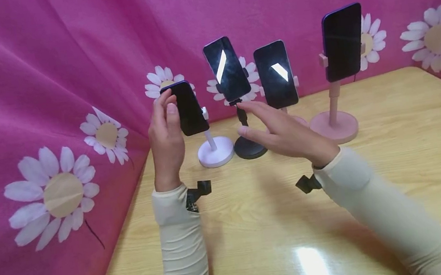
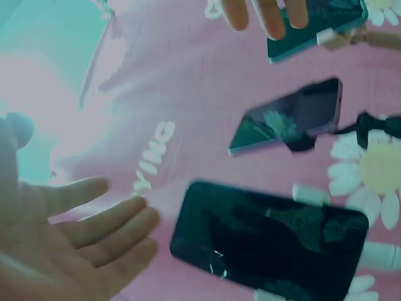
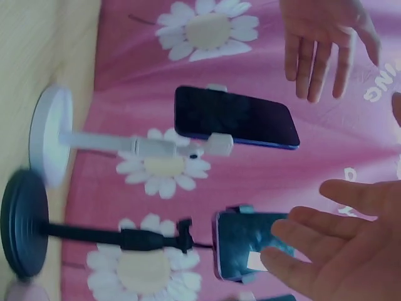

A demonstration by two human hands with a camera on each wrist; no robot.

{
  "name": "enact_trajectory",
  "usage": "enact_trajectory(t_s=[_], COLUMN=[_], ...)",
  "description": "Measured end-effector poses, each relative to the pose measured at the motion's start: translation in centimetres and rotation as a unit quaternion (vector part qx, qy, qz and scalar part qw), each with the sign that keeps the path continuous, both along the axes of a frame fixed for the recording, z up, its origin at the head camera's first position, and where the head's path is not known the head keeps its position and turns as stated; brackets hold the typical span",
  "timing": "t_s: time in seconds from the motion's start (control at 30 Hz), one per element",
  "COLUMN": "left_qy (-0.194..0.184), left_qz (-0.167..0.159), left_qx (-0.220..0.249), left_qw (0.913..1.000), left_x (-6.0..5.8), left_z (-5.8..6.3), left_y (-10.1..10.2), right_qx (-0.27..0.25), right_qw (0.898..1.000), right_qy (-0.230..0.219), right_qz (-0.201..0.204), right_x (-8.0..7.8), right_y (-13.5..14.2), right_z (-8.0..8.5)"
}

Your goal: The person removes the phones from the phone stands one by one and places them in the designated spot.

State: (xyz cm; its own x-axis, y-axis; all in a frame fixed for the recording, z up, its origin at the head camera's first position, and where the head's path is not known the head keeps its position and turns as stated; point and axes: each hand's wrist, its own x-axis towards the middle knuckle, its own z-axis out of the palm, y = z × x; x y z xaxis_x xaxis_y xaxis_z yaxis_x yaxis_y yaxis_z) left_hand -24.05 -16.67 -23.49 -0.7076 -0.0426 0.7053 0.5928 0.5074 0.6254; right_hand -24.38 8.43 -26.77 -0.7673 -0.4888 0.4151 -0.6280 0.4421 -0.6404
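My left hand (image 1: 166,139) is raised in front of the leftmost phone (image 1: 190,111), which sits in a white stand (image 1: 216,151). In the left wrist view its fingers (image 2: 119,232) are extended and apart from that phone. My right hand (image 1: 285,128) reaches in front of the black stand (image 1: 250,147), thumb and fingers spread and holding nothing. A second phone (image 1: 226,68) is clamped above that black stand. The right wrist view has both hands off the phones, the right fingers (image 3: 319,241) overlapping the black stand's phone. All the screens look dark, some with reflections.
Right of the black stand, a third phone (image 1: 276,74) sits in a holder partly hidden by my right hand. A fourth phone (image 1: 343,42) stands higher in a pink stand (image 1: 334,126). Pink cloth (image 1: 91,43) with daisies hangs behind and left of the wooden table (image 1: 249,243).
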Motion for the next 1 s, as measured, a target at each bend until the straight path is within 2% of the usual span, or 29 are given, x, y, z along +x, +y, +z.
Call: enact_trajectory(t_s=[0.1,0.2,0.27,0.37,0.5,0.63,0.73,0.83,1.0], left_qy=[0.036,0.027,-0.008,-0.085,-0.187,-0.258,-0.290,-0.303,-0.275], left_qz=[0.023,0.034,0.040,0.035,0.016,-0.004,-0.016,-0.030,-0.065], left_qx=[0.065,0.109,0.126,0.138,0.143,0.130,0.119,0.111,0.108], left_qw=[0.9970,0.9931,0.9912,0.9861,0.9718,0.9574,0.9493,0.9458,0.9533], left_x=[-0.7,-1.3,-1.7,-2.1,-2.6,-2.9,-3.1,-3.4,-3.9], left_z=[-0.3,-0.8,-1.2,-1.7,-2.2,-2.7,-2.9,-2.9,-2.7], left_y=[-1.3,-2.4,-2.9,-3.4,-3.5,-3.4,-3.3,-3.2,-3.2], right_qx=[-0.052,-0.102,-0.126,-0.155,-0.199,-0.235,-0.249,-0.255,-0.262], right_qw=[0.998,0.993,0.989,0.981,0.965,0.954,0.950,0.948,0.945], right_qy=[-0.005,-0.026,-0.052,-0.109,-0.163,-0.173,-0.175,-0.179,-0.185], right_qz=[0.029,0.052,0.052,0.044,0.059,0.075,0.075,0.066,0.059], right_x=[-0.6,-1.1,-1.5,-2.0,-2.7,-3.1,-3.3,-3.5,-4.1], right_y=[-1.4,-2.7,-3.5,-4.9,-6.6,-7.6,-8.2,-8.7,-9.7], right_z=[-0.1,-0.6,-1.0,-1.4,-2.0,-2.7,-2.7,-2.5,-2.1])
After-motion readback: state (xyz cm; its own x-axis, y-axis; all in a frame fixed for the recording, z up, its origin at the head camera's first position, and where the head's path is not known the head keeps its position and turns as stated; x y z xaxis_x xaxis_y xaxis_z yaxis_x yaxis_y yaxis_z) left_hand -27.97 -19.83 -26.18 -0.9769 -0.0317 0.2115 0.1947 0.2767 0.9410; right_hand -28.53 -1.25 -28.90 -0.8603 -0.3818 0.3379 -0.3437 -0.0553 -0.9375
